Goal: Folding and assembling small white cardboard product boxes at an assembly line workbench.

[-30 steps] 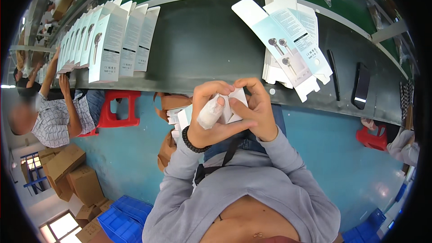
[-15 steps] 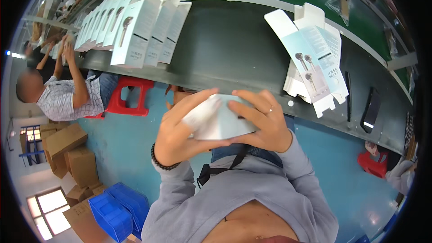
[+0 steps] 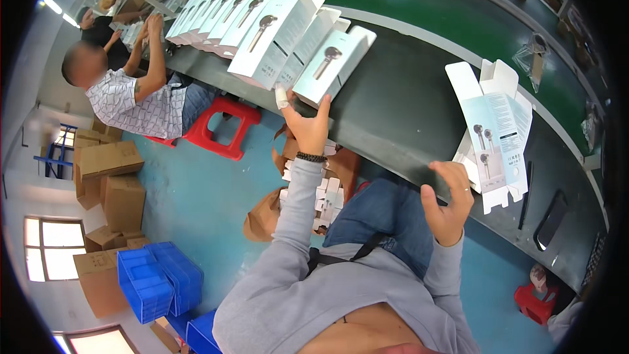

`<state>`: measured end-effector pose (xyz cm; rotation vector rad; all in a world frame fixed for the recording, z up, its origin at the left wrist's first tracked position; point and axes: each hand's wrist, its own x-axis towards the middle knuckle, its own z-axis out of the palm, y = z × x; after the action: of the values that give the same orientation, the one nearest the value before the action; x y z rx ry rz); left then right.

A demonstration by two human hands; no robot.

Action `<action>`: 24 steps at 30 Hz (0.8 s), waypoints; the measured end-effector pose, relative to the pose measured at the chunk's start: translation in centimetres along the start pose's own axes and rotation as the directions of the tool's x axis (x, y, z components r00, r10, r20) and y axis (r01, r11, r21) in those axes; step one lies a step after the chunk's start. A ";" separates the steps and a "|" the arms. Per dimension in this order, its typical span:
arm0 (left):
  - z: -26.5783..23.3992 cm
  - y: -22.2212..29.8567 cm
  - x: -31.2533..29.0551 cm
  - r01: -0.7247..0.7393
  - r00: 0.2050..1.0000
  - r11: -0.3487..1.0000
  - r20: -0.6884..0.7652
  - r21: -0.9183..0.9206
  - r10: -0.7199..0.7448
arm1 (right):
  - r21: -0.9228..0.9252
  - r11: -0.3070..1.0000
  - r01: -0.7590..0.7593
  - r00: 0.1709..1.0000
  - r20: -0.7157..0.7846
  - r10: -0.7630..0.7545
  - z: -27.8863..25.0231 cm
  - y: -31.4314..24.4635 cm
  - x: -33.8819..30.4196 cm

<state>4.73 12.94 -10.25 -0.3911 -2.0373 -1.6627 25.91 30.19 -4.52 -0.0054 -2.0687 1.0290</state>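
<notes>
Left hand (image 3: pixel 306 130) at lower end of nearest white box (image 3: pixel 327 62), thumb and wrapped finger spread wide, can't tell if it has hold of it; box is on the dark table (image 3: pixel 393 111) by the near edge, at the right end of the box row (image 3: pixel 229 16). Right hand (image 3: pixel 452 206) empty, fingers loosely curled, thumb apart, near flat cartons (image 3: pixel 498 131); phone (image 3: pixel 552 219) farther right

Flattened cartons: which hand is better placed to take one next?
Likely your right hand: it's empty, right beside the flattened cartons, while your left hand is at the box row.
</notes>
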 end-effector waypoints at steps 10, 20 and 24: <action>0.8 -3.0 1.5 -0.085 0.992 0.973 -0.075 0.216 0.103 | 0.038 0.995 -0.087 0.986 0.143 0.081 0.0 1.5 -0.9; 0.7 -6.0 2.6 -0.126 0.985 0.975 -0.097 0.183 0.146 | 0.025 0.992 -0.127 0.982 0.144 0.122 -1.1 3.8 -2.4; 0.5 -6.3 3.2 -0.115 0.981 0.964 -0.125 0.239 0.148 | -0.038 0.997 -0.073 0.991 0.111 0.077 -2.2 3.8 -2.4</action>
<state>-1.26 11.75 -13.92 -0.3104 -2.0229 -1.3187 27.74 33.42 -7.87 -0.0438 -2.2028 1.0605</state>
